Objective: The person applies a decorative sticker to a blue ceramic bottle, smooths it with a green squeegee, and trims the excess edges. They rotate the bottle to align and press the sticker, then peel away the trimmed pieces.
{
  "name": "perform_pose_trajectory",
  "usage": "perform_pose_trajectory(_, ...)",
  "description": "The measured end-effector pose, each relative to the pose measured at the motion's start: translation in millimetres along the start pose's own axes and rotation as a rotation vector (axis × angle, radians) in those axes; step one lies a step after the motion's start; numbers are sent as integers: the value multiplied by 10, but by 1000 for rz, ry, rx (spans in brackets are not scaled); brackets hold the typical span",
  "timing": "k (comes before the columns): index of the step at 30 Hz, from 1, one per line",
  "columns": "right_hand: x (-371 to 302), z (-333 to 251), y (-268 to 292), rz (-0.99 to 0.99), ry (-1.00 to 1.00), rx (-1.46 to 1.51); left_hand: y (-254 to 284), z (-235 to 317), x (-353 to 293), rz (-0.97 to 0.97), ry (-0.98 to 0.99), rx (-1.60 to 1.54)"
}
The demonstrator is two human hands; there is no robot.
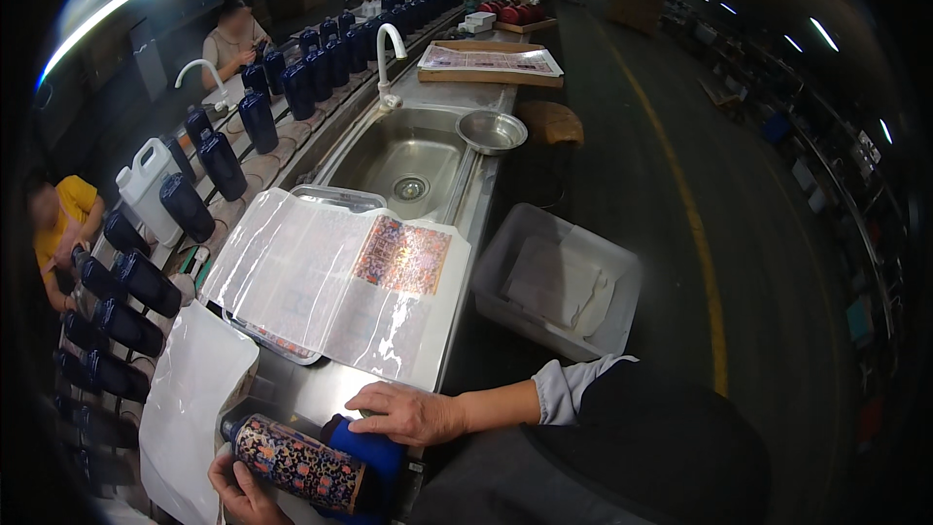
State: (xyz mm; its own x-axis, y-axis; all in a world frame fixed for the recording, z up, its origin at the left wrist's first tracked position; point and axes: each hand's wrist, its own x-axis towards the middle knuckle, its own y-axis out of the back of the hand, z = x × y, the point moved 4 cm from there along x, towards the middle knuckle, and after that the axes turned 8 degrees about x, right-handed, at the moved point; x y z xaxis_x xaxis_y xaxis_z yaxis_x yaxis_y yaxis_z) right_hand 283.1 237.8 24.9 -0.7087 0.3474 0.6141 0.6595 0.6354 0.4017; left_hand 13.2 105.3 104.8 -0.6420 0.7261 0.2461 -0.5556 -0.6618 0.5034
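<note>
A dark blue bottle [296, 462] lies on its side at the counter's near edge, wrapped in a colourful floral pattern with orange and gold patches. My left hand [243, 491] is closed against it near the neck end. Just beyond the bottle's base, my right hand [413, 416] hovers over or rests on a bright blue cloth [374, 449], thumb and fingers curved together. Something small and greenish shows under those fingers, too hidden to name. Nearby lies a glossy printed sheet [398, 255] with one floral panel left on it, partly over a metal tray [292, 350].
White backing paper [194, 389] lies left of the bottle. Beyond are a steel sink [374, 151], a white faucet [389, 63] and a metal bowl [492, 132]. Dark blue bottles [219, 165] line the left, with a white jug [151, 190]. A plastic bin [554, 282] stands right; co-workers sit left.
</note>
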Motion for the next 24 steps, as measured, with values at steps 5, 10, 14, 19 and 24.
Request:
perform_pose_trajectory(5,-6,-14,139,-33,-21,4,-70,125,-4,-12,4,-79)
perform_pose_trajectory(10,2,-4,117,-35,-17,2,-71,35,13,-27,25,-101)
perform_pose_trajectory(14,20,-28,18,-92,-4,9,28,-51,-26,-37,40,-133)
perform_pose_trajectory(19,36,-31,-15,-50,-17,5,14,-12,-59,36,11,-88)
perform_pose_trajectory(24,39,-78,-159,-54,-17,29,162,172,-285,72,74,29)
